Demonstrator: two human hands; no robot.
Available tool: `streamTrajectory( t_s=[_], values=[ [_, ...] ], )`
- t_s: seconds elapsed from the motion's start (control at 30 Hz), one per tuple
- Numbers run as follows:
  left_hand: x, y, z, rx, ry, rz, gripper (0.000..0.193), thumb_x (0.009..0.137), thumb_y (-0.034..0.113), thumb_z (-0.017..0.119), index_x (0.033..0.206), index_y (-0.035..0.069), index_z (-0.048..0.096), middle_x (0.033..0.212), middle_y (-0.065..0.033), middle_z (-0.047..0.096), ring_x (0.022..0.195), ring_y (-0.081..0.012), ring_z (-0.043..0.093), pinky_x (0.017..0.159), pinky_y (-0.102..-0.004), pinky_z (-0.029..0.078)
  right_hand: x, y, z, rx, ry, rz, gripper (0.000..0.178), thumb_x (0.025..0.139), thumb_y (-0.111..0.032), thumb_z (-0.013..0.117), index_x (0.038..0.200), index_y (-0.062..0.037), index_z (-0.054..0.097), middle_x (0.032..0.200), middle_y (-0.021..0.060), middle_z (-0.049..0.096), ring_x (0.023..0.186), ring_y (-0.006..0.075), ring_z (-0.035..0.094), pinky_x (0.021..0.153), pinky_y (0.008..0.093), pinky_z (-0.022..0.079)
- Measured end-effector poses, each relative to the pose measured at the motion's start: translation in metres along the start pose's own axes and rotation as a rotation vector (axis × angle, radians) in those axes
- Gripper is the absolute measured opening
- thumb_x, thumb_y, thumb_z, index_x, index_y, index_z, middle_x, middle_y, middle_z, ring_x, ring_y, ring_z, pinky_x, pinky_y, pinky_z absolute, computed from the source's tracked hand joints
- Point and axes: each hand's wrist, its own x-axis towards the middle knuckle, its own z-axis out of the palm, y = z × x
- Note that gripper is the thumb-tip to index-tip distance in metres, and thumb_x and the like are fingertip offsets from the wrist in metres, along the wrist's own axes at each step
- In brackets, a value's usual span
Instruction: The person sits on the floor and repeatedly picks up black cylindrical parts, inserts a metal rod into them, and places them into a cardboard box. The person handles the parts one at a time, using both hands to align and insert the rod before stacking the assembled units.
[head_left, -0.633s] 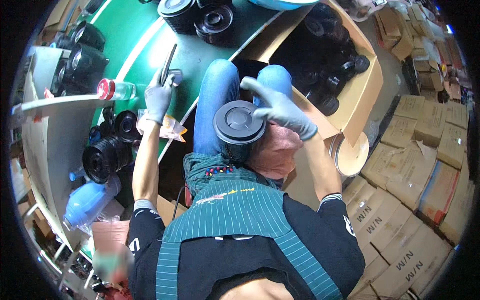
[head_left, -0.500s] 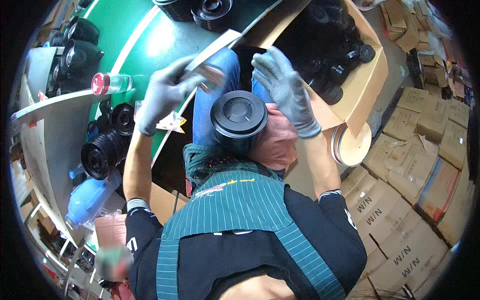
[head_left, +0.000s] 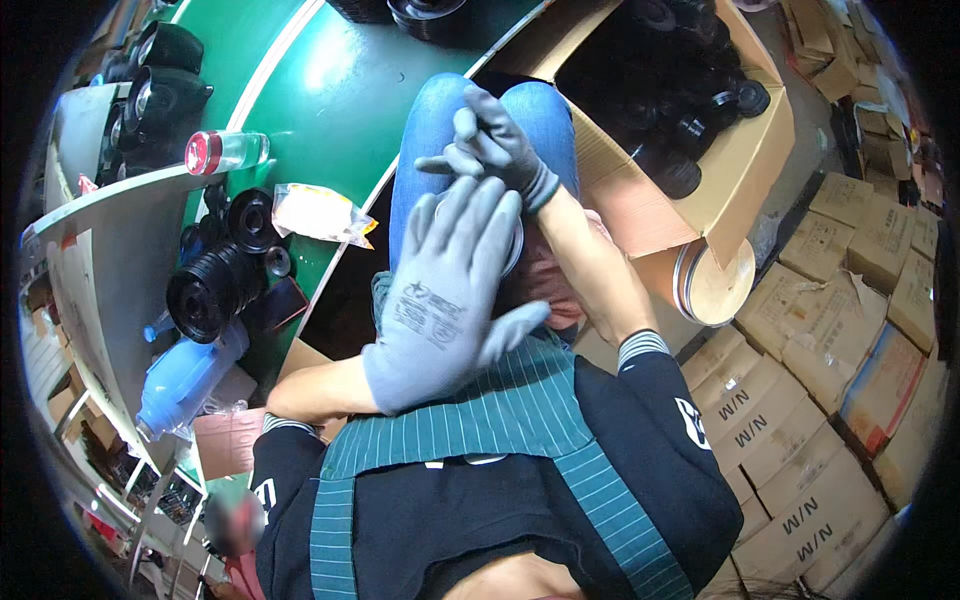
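Observation:
My left hand (head_left: 445, 285), in a grey glove, lies flat with its fingers spread over my lap. Beneath it is a round thing, mostly hidden; only a strip of its rim (head_left: 517, 250) shows beside the fingers. My right hand (head_left: 492, 145), gloved as well, is just beyond the left fingertips, above my knees. Its fingers are apart and partly bent, and nothing shows in them. A pinkish cloth (head_left: 553, 280) lies on my lap under the right forearm.
An open cardboard box (head_left: 745, 190) at the right holds many black round parts (head_left: 690, 130). On the green table (head_left: 350, 100) are a white packet (head_left: 320, 213), a red-lidded jar (head_left: 230, 152) and stacked black lids (head_left: 210, 290). Sealed cartons (head_left: 780, 440) stand at the right.
My left hand has let go of a blurred flat thing and come down over the black round lid on my lap. My right hand has moved left, over my knees.

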Motion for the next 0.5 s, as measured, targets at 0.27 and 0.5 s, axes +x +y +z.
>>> streamTrajectory(
  t_s=[0.27,0.5],
  values=[
    [0.003,-0.08,0.02,-0.256,0.38,-0.182,0.063,0.105,0.033,0.061,0.155,-0.004,0.047,0.141,-0.0287,0.062,0.131,-0.0478,0.06,0.114,-0.0523,0.045,-0.044,-0.074,0.032,0.274,-0.037,0.062,0.051,0.12,-0.041,0.031,0.084,-0.0146,0.058,0.066,0.0023,0.057,0.085,0.0215,0.067,0.119,0.0609,0.045],
    [0.08,-0.149,0.043,-1.178,-0.071,0.011,0.054,0.117,0.042,0.039,0.151,0.004,0.056,0.131,-0.019,0.071,0.126,-0.0291,0.069,0.112,-0.0419,0.053,-0.057,-0.151,0.103,-0.772,-0.508,-0.186,0.022,0.079,-0.011,0.072,0.06,-0.0108,0.061,0.062,0.0038,0.05,0.101,0.0331,0.07,0.122,0.0669,0.035]
  ],
)
